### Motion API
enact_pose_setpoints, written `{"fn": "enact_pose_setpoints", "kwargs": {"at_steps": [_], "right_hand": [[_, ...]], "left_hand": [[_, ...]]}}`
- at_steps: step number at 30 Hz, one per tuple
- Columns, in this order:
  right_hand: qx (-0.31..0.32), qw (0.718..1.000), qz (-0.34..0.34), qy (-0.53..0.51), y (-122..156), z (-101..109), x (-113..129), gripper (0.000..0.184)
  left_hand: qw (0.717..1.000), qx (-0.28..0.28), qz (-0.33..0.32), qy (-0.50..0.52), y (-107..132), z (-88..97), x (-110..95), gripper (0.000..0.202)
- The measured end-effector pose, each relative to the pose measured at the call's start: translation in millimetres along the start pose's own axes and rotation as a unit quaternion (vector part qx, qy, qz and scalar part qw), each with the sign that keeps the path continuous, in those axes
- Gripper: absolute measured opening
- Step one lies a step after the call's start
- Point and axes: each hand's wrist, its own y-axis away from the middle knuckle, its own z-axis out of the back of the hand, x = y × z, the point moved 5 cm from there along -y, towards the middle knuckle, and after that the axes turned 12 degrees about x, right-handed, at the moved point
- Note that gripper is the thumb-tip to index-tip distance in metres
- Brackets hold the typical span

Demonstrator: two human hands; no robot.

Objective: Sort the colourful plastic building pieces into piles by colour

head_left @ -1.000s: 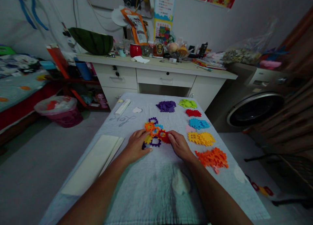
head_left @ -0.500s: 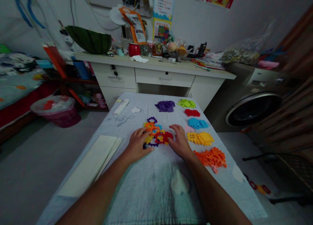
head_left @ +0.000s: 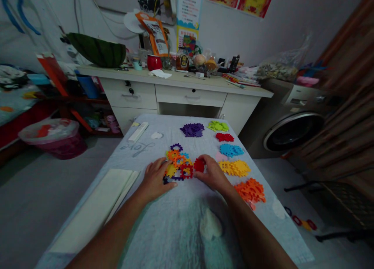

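Note:
A mixed pile of interlocking plastic pieces (head_left: 177, 164), in orange, yellow, red, blue and purple, lies between my hands on the cloth-covered table. My left hand (head_left: 154, 178) rests at the pile's left side with fingers apart, its fingertips touching the pieces. My right hand (head_left: 212, 173) is closed on a red toothed plastic piece (head_left: 199, 165), held between thumb and fingers just right of the pile. Sorted heaps lie farther right: purple (head_left: 192, 130), lime green (head_left: 217, 125), red (head_left: 224, 137), blue (head_left: 231, 150), yellow (head_left: 234, 168) and orange (head_left: 250, 190).
A white remote (head_left: 138, 132) and a folded cream cloth (head_left: 96, 210) lie along the table's left side. A cluttered white desk (head_left: 191, 94) stands against the far edge. The washing machine (head_left: 280, 125) is at right, a pink bin (head_left: 55, 140) at left.
My right hand has closed on the red piece and drawn it rightward, apart from the pile. My left hand stays by the pile. The whole view has shifted slightly.

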Motion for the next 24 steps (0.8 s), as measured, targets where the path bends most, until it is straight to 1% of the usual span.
{"fn": "enact_pose_setpoints", "kwargs": {"at_steps": [3,5,6,7,9,11,13,16,18,20,24], "right_hand": [[-0.005,1.0,0.005,-0.008,-4,26,5,0.037],[-0.01,1.0,0.008,0.009,-13,49,0,0.032],[-0.02,0.999,0.005,0.025,-19,63,-7,0.031],[-0.033,0.998,0.003,0.046,-27,76,-16,0.03],[-0.073,0.993,-0.019,0.09,-45,104,-42,0.028],[-0.103,0.984,-0.075,0.125,-62,127,-76,0.031],[-0.107,0.973,-0.144,0.144,-76,142,-110,0.032],[-0.088,0.963,-0.213,0.14,-89,149,-149,0.029],[-0.086,0.959,-0.235,0.133,-94,148,-165,0.03],[-0.094,0.955,-0.246,0.133,-97,145,-174,0.032],[-0.108,0.95,-0.26,0.139,-102,142,-182,0.039]], "left_hand": [[1.0,0.006,-0.016,0.002,-1,-0.8,0,0.071],[1.0,0.005,-0.019,0.003,-1,-1.5,1,0.068],[1.0,0.003,-0.02,0.003,-2,-2.0,1,0.067],[1.0,0.001,-0.022,0.004,-2,-2.5,2,0.067],[1.0,-0.002,-0.025,0.002,-2,-3.8,4,0.066],[1.0,-0.005,-0.027,0.001,-2,-4.9,5,0.066],[1.0,-0.01,-0.03,0.004,-1,-4.9,6,0.064],[0.999,-0.01,-0.034,0.011,-1,-3.4,6,0.062],[0.999,-0.005,-0.03,0.016,-1,-1.5,7,0.061],[0.999,0.004,-0.026,0.024,-1,0.7,7,0.059],[0.999,0.008,-0.025,0.043,-3,5.9,6,0.056]]}}
